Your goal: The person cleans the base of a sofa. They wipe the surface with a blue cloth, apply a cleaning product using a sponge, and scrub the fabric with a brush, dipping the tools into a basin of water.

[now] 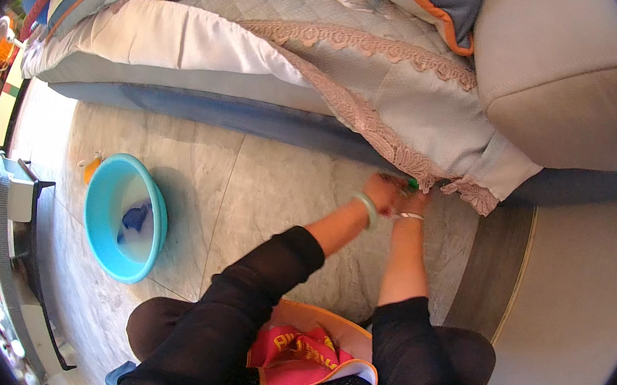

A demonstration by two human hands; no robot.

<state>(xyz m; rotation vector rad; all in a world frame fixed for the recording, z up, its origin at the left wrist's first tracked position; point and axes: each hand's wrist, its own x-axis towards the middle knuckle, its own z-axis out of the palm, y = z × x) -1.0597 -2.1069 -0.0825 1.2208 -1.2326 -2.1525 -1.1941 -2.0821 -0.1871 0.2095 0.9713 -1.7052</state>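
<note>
My left hand (384,193) and my right hand (418,203) are close together, low over the floor by the base of a sofa. A jade-coloured bangle (366,209) circles my left wrist, and a pale band (411,216) is on the right one. Between the fingers shows a small bright green thing (413,183), too blurred to name. Just beyond the hands hangs the pink lace trim (398,156) of a light sofa cover (410,104). The lace partly hides the fingertips of the right hand. Whether the fingers grip anything is not clear.
Left on the marbled tile floor (263,187) stands a turquoise basin (90,213), with cloudy water and a dark blue cloth (136,215). An orange-yellow object (92,169) sits behind it. A sofa armrest (575,109) bulges at right. A low table (24,228) edges the far left.
</note>
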